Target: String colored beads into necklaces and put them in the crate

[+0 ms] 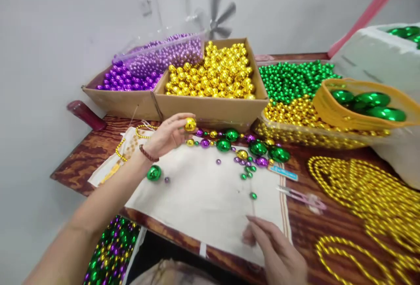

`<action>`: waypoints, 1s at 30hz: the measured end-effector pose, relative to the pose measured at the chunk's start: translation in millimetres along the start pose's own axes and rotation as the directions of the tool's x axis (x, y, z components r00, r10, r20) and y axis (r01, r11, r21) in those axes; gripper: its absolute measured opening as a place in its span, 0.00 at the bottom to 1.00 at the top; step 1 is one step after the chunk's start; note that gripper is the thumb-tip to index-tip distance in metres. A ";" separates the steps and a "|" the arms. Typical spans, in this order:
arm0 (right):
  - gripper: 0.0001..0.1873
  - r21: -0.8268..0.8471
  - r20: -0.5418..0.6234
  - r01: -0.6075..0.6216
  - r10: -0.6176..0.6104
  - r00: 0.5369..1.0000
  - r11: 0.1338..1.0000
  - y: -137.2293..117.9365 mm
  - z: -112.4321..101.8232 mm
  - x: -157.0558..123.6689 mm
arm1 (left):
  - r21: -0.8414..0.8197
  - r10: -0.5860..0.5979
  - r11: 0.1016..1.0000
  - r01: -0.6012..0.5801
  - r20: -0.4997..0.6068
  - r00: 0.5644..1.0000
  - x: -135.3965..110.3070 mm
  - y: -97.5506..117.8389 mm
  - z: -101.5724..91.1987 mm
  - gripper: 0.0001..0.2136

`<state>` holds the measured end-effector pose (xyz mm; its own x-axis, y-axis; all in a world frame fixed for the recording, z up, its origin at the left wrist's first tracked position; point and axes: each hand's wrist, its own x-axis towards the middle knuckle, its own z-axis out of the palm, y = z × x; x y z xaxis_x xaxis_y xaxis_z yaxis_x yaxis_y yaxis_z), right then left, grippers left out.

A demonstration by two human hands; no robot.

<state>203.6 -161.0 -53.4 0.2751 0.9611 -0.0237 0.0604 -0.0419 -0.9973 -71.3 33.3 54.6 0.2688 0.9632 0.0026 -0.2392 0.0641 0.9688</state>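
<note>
My left hand (167, 138) pinches a large gold bead (190, 124) above the white cloth (203, 193), just in front of the cardboard box of gold beads (210, 72). A beaded strand (239, 147) of green, purple and gold beads lies across the cloth beside it. My right hand (275, 250) sits low near the cloth's front edge, fingers blurred and pinched together close to a thin needle or thread (253, 206) that runs up toward a small green bead (253, 195).
A box of purple beads (131, 77) stands left, green beads (292, 79) and a tray of small gold beads (295, 114) right. An orange bowl (361, 110) holds big green balls. Gold strands (370, 197), pink snips (300, 195), a loose green ball (153, 173).
</note>
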 end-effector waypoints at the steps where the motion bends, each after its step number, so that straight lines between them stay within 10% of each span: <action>1: 0.14 0.018 0.040 0.009 -0.009 0.999 1.000 0.5 7.9 -2.0 | 0.014 -0.002 1.000 0.002 0.001 1.000 -13.6 -18.2 11.5 0.14; 8: 0.14 0.176 0.175 -0.121 0.090 0.980 0.977 16.4 37.9 -26.7 | 0.459 0.321 0.853 -0.249 -0.085 0.943 -76.6 -99.5 64.2 0.21; 30: 0.12 0.087 0.192 0.061 -0.077 0.978 0.994 44.7 41.1 -49.9 | 0.188 0.285 0.950 -0.251 -0.178 0.942 -82.7 -95.8 71.0 0.12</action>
<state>153.1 -199.6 -99.6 0.0804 0.9960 0.0402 -0.0069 0.0409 -0.9991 -4.3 -71.0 -20.8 0.0193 0.9720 0.2341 -0.1195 -0.2302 0.9658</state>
